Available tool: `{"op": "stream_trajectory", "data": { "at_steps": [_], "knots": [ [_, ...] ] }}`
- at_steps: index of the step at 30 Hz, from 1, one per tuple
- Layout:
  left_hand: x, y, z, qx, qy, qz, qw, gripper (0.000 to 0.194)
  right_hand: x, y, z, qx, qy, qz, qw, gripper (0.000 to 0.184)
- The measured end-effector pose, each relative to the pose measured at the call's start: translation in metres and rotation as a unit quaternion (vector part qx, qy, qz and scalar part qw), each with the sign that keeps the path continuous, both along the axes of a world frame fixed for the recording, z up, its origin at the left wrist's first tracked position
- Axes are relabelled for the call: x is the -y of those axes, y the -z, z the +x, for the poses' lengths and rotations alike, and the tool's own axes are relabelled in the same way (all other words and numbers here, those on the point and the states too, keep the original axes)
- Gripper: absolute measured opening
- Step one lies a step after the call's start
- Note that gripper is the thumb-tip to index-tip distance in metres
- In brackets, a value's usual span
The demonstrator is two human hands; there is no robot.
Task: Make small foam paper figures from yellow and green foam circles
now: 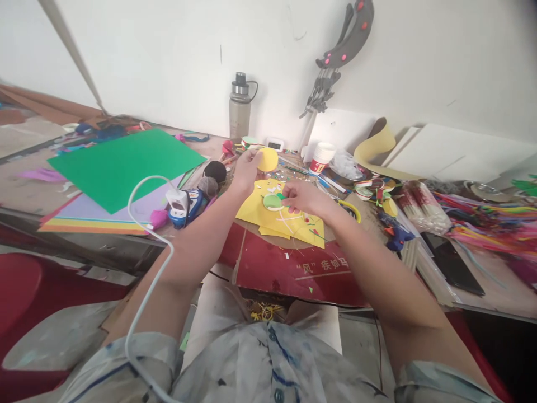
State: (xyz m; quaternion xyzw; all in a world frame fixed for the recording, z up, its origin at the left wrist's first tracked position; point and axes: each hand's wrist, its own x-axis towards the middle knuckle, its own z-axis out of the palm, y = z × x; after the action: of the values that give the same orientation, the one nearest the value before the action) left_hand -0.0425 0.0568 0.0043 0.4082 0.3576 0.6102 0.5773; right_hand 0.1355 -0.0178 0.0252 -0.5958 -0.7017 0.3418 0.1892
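My left hand (248,168) is closed on the edge of a round yellow disc (268,159), holding it up over the back of the work area. Lower and to the right, my right hand (301,198) has its fingers bent together. Just at its fingertips is a small dark green piece (281,196); whether the fingers grip it is unclear. Beside that lies a light green round piece with a pale rim (272,201). Under it are yellow sheets (251,208), strewn with thin white strips and small coloured scraps.
A red board (268,263) lies at the front edge. To the left are a green sheet (126,168) and a power strip (184,208) with a white cable. A bottle (239,115) and paper cups (322,158) stand behind. At right are a glue gun (396,232) and a phone (452,263).
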Motion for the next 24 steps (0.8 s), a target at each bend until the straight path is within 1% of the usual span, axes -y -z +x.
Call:
{"op": "stream_trajectory", "data": {
  "at_steps": [2,5,9,13,16,18,22,24],
  "knots": [
    [0.004,0.005,0.005,-0.041,0.032,0.002,0.999,0.016,0.003,0.006,0.018,0.030,0.006,0.030,0.999,0.021],
    [0.007,0.014,0.011,-0.076,0.069,0.010,0.995,0.022,0.006,0.017,0.036,0.069,-0.007,0.073,0.995,0.018],
    [0.008,0.024,0.011,-0.085,0.098,0.015,0.991,0.024,0.004,0.031,0.046,0.073,-0.018,0.071,0.995,0.011],
    [0.009,0.028,0.010,-0.114,0.106,0.009,0.988,0.028,0.000,0.037,0.051,0.060,-0.021,0.071,0.995,0.007],
    [0.011,0.028,0.012,-0.120,0.097,-0.001,0.988,0.031,-0.002,0.037,0.057,0.072,-0.026,0.064,0.995,0.011],
    [0.013,0.029,0.014,-0.120,0.103,-0.012,0.987,0.032,-0.003,0.036,0.061,0.088,-0.033,0.065,0.993,0.015],
    [0.015,0.028,0.017,-0.123,0.124,-0.021,0.984,0.031,-0.004,0.035,0.064,0.127,-0.056,0.096,0.986,0.032],
    [0.016,0.028,0.018,-0.119,0.133,-0.020,0.984,0.030,-0.004,0.036,0.064,0.132,-0.057,0.105,0.984,0.035]
  ]
}}
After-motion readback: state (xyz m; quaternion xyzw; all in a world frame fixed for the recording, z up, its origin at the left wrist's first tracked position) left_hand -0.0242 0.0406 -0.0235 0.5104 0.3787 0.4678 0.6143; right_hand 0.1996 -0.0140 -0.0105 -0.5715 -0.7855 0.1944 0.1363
